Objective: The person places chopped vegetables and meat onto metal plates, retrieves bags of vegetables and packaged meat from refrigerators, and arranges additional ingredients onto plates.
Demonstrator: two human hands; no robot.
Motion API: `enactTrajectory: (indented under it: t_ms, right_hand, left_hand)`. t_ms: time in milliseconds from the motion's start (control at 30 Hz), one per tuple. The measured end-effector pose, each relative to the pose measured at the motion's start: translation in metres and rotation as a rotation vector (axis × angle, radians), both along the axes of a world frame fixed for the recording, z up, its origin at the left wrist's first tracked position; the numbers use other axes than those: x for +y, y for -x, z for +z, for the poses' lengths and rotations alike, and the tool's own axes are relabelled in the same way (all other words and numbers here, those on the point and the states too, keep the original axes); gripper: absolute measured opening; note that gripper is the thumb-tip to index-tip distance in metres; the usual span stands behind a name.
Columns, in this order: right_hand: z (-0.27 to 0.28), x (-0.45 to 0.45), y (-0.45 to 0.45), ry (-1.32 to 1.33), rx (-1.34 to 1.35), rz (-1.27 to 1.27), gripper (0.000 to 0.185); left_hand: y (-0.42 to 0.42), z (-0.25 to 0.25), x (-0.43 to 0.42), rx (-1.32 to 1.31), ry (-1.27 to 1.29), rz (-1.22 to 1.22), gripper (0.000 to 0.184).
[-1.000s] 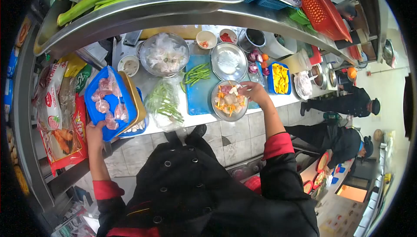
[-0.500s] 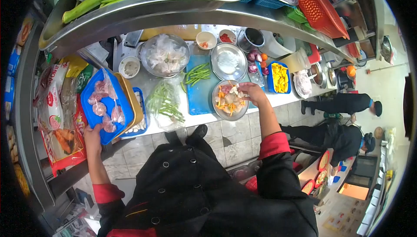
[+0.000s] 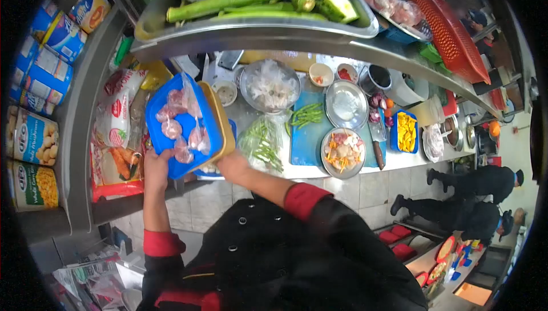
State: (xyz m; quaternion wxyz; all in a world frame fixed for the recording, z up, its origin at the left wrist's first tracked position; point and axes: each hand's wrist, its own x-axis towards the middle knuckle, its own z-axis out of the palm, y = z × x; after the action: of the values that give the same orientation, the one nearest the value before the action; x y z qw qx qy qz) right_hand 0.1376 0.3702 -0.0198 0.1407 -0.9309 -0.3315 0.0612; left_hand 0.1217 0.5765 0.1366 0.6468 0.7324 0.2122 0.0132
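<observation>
My left hand (image 3: 157, 168) grips the near edge of a blue plastic tray (image 3: 159, 99), thumb over the rim. Inside lie several knotted clear bags of pinkish raw meat (image 3: 198, 140). The tray is tilted and rests against a tan tray (image 3: 220, 122). My right hand (image 3: 233, 165) has crossed over to the near corner of that tan tray and holds it; its fingertips are partly hidden. Right of my hands are a plastic bag of cut green vegetables (image 3: 262, 145) and a metal bowl of sliced carrots and pale pieces (image 3: 342, 153).
A knife (image 3: 377, 140) lies at the right edge of the blue cutting board (image 3: 308, 154), beside green beans (image 3: 306, 115). A metal shelf (image 3: 257, 43) with vegetables hangs over the counter. Cans (image 3: 35, 140) line the left shelf. Two people (image 3: 479, 214) stand at the right.
My right hand has left the metal bowl and moved left to the tan tray. The view has shifted left, bringing cans into sight. My left hand still holds the blue tray.
</observation>
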Motion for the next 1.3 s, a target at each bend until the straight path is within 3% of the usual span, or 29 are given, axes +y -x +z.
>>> enactTrajectory:
  t_ms: [33,67,233,267,300,367,467,500,533,567,600,633,667,700,767,833,900,967,1033,1100,1200,1300]
  right_hand:
    - [-0.055,0.015,-0.002,-0.043,-0.278,0.006,0.031]
    - [-0.047,0.015,-0.012,-0.047,-0.294,0.001,0.031]
    - [0.026,-0.021,-0.039,-0.635,0.32,-0.03,0.038]
    - [0.015,-0.019,-0.053,-0.587,0.473,-0.156,0.033]
    - [-0.02,-0.029,-0.06,-0.815,0.535,-0.139,0.021]
    - [0.055,-0.073,-0.059,-0.628,0.578,-0.367,0.016]
    - [0.068,-0.174,-0.035,-0.781,0.245,-0.523,0.02]
    - [0.063,-0.215,-0.028,-0.685,0.17,-0.617,0.023]
    - [0.104,-0.245,-0.015,-0.541,0.079,-0.701,0.022]
    - [0.094,-0.284,-0.006,-0.397,-0.061,-0.746,0.016]
    - [0.083,-0.319,-0.001,-0.404,-0.047,-0.889,0.017]
    - [0.079,-0.344,0.004,-0.517,0.031,-0.919,0.021]
    - [0.084,-0.357,0.008,-0.409,0.033,-0.925,0.022]
    - [0.088,-0.366,0.012,-0.302,0.031,-0.929,0.023]
    - [0.067,-0.387,0.019,-0.254,-0.002,-0.894,0.026]
    - [0.099,-0.384,0.018,-0.303,-0.035,-0.887,0.025]
    - [0.15,-0.378,0.023,-0.445,0.051,-0.903,0.026]
    - [0.218,-0.361,0.017,-0.607,0.161,-0.841,0.026]
    - [0.284,-0.34,0.004,-0.651,0.153,-0.694,0.025]
    - [0.332,-0.325,-0.007,-0.72,0.137,-0.588,0.025]
    - [0.383,-0.295,-0.016,-0.81,0.087,-0.468,0.025]
    - [0.398,-0.28,-0.018,-0.773,0.126,-0.412,0.025]
  left_hand:
    - [0.003,0.001,0.001,0.0,-0.038,-0.009,0.017]
    - [0.006,0.009,-0.001,0.003,-0.037,-0.03,0.017]
    - [0.018,0.011,0.0,0.066,-0.135,-0.029,0.017]
    - [0.019,0.012,-0.002,0.058,-0.177,-0.013,0.012]
    - [0.02,0.012,-0.003,0.048,-0.22,0.006,0.009]
    - [0.02,0.006,-0.004,0.024,-0.216,-0.037,0.011]
    - [0.015,-0.016,-0.002,0.035,-0.374,-0.112,0.015]
    - [0.012,-0.035,0.0,0.035,-0.366,-0.115,0.015]
    - [0.008,-0.051,0.001,0.064,-0.422,-0.161,0.015]
    - [0.005,-0.061,0.001,0.09,-0.484,-0.204,0.015]
    - [0.001,-0.063,-0.004,0.171,-0.649,-0.257,0.019]
    - [-0.002,-0.117,0.018,0.12,-0.845,-0.3,0.022]
    - [-0.003,-0.1,0.002,0.119,-0.901,-0.24,0.025]
    - [-0.006,-0.119,0.013,0.116,-0.809,-0.211,0.026]
    - [-0.009,-0.08,0.004,0.163,-0.72,-0.306,0.038]
    - [-0.012,-0.02,-0.02,0.091,-0.945,-0.334,0.055]
    - [-0.026,0.038,-0.043,-0.164,-0.795,-0.265,0.068]
    - [-0.05,0.107,-0.072,-0.556,-0.358,-0.131,0.069]
    - [-0.06,0.196,-0.089,-0.405,0.35,-0.193,0.06]
    - [-0.083,0.248,-0.099,-0.273,0.62,-0.519,0.05]
    - [-0.108,0.249,-0.112,-0.223,0.481,-0.519,0.042]
    - [-0.112,0.246,-0.111,-0.258,0.556,-0.488,0.039]
